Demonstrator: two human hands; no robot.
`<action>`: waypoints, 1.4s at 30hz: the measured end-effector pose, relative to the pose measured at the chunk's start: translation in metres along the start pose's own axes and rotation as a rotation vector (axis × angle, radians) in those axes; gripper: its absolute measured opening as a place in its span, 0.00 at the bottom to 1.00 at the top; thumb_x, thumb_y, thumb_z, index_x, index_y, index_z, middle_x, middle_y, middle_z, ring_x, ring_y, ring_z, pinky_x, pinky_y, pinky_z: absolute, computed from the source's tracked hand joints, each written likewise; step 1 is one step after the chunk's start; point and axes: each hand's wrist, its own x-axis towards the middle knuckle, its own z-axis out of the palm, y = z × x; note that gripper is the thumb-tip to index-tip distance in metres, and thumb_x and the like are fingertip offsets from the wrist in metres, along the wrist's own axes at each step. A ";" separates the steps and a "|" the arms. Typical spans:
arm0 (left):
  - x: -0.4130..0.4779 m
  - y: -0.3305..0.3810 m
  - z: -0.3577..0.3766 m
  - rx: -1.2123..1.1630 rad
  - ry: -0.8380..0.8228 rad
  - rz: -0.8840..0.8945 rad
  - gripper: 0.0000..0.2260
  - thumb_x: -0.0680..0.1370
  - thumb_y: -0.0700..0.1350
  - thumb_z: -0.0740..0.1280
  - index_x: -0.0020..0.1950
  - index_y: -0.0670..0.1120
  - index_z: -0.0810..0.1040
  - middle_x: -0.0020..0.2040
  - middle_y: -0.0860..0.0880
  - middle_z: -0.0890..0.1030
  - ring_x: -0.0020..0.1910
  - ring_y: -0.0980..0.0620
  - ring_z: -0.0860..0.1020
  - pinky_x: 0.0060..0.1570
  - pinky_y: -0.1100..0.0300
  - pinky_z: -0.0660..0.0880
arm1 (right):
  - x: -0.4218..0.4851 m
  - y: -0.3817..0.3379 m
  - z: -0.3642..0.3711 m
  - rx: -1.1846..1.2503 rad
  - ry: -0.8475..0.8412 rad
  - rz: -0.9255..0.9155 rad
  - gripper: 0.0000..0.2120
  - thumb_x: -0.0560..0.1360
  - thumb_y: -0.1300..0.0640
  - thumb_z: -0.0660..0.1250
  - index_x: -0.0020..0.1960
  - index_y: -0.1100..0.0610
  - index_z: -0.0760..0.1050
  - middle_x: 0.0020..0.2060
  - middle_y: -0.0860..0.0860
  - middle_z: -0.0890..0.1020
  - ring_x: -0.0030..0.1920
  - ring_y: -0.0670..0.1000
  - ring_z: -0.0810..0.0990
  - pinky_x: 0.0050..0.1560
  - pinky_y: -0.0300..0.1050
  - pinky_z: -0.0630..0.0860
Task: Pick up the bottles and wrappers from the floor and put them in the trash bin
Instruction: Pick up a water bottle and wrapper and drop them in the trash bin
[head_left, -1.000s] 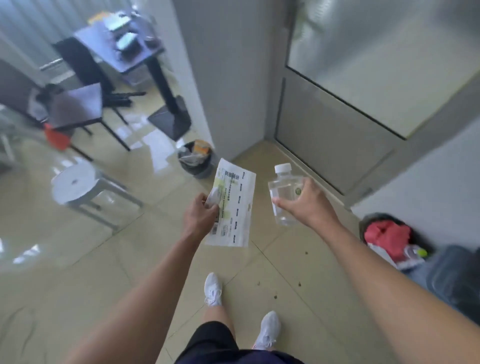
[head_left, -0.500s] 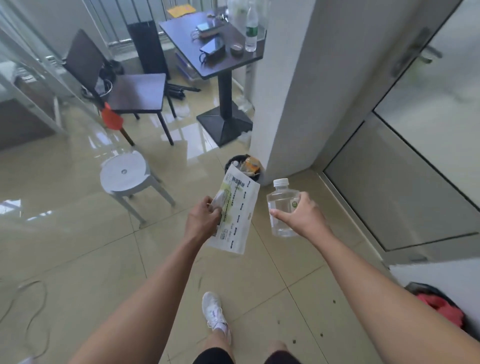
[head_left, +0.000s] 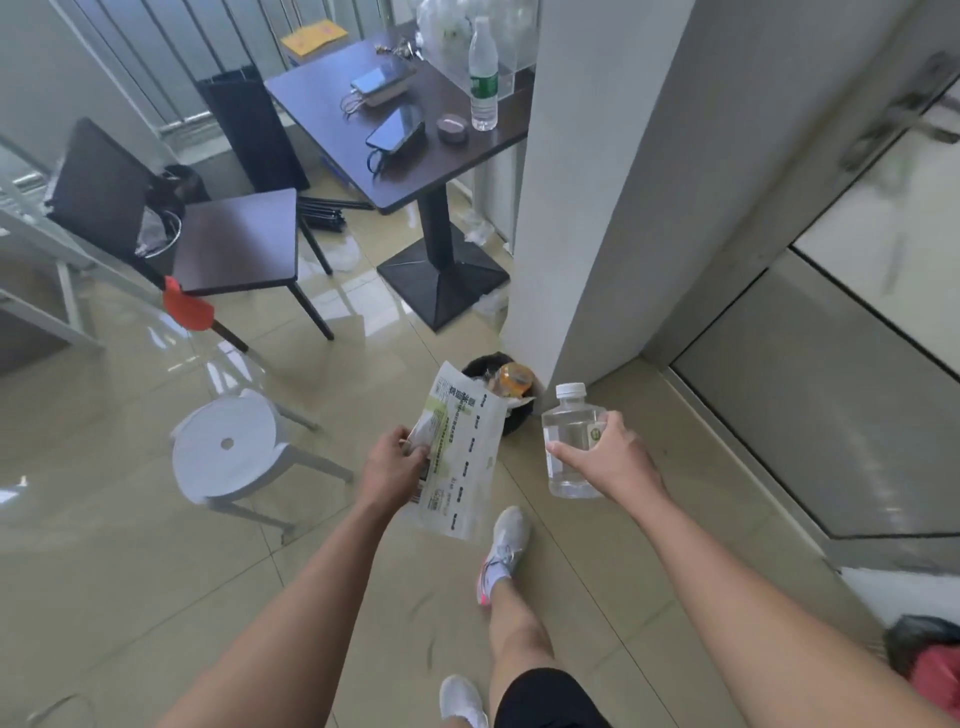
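My left hand grips a white wrapper printed with green and black, held out in front of me. A clear plastic bottle with a white cap stays upright in my right hand. Just beyond both hands, a small black trash bin stands on the floor against the corner of a white pillar. It holds litter, including an orange item. The wrapper hides the bin's near left side.
A white plastic stool stands left of my hands. Farther back are a dark chair and a dark pedestal table with a water bottle and phones. A metal and glass door is on the right. Crumpled white scraps lie near the pillar.
I have walked toward the bin, which now sits closer, just past my hands. The view has swung left, away from the door. Both hands keep their hold.
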 end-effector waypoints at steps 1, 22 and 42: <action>0.022 0.004 0.004 0.002 0.000 -0.018 0.03 0.80 0.46 0.67 0.52 0.49 0.79 0.51 0.48 0.85 0.44 0.48 0.86 0.40 0.50 0.84 | 0.021 -0.004 0.006 -0.004 -0.022 0.019 0.42 0.67 0.31 0.74 0.69 0.56 0.67 0.63 0.53 0.78 0.61 0.56 0.79 0.52 0.51 0.78; 0.371 -0.015 0.087 -0.379 -0.103 -0.458 0.07 0.82 0.43 0.67 0.57 0.43 0.81 0.52 0.43 0.87 0.47 0.43 0.86 0.52 0.45 0.83 | 0.309 -0.108 0.120 -0.136 -0.274 0.131 0.42 0.67 0.29 0.72 0.71 0.52 0.65 0.62 0.51 0.76 0.60 0.53 0.77 0.53 0.51 0.77; 0.616 -0.109 0.246 0.044 -0.395 -0.308 0.10 0.77 0.40 0.65 0.56 0.42 0.80 0.51 0.43 0.84 0.49 0.40 0.84 0.46 0.46 0.85 | 0.484 -0.040 0.345 -0.132 -0.276 0.203 0.36 0.65 0.36 0.70 0.66 0.44 0.57 0.55 0.48 0.74 0.52 0.56 0.78 0.52 0.55 0.79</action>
